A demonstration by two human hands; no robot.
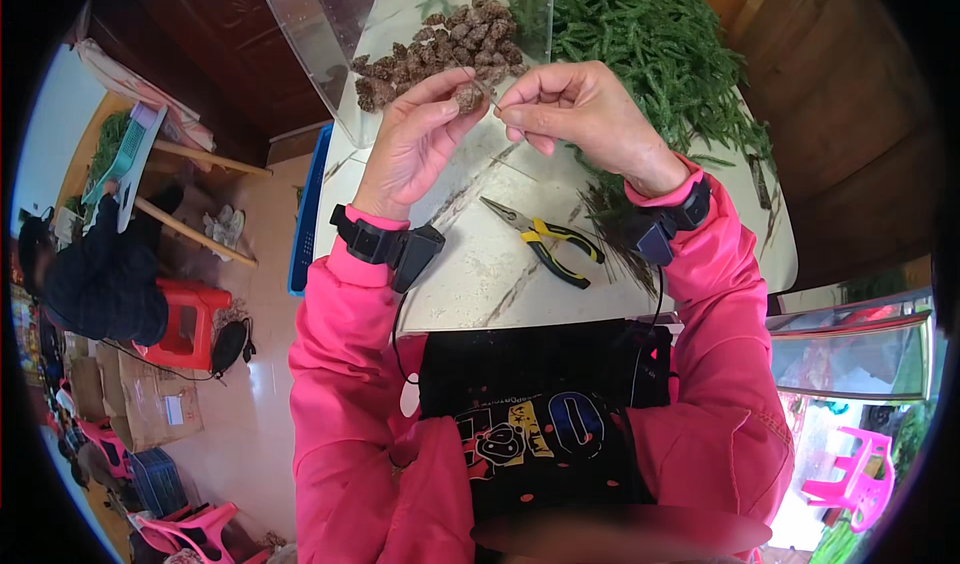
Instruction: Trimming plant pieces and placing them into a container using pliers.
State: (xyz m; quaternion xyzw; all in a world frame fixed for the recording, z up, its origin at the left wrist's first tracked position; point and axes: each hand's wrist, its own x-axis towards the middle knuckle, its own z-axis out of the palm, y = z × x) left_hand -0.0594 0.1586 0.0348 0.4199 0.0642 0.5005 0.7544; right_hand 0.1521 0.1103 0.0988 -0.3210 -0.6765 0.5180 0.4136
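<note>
A small brown pine cone [467, 98] is held between the thumb and fingers of my left hand [415, 134], above the table. A thin dark wire [484, 88] runs from the cone toward my right hand [580, 114], whose thumb and forefinger pinch it. Just beyond both hands lies a heap of pine cones [450, 49] in a clear plastic bin [340, 94]. Needle-nose pliers [545, 240] with yellow and black handles rest below my hands, their jaws toward the left. Several dark thin stems or wires [625, 244] lie beside my right wrist, partly under it.
A large pile of green artificial pine sprigs [640, 44] covers the far right of the marble-patterned table [450, 294]. A blue crate [312, 214] stands against its left edge. Off to the left another person [100, 274] sits on a red stool [190, 324] at a separate table.
</note>
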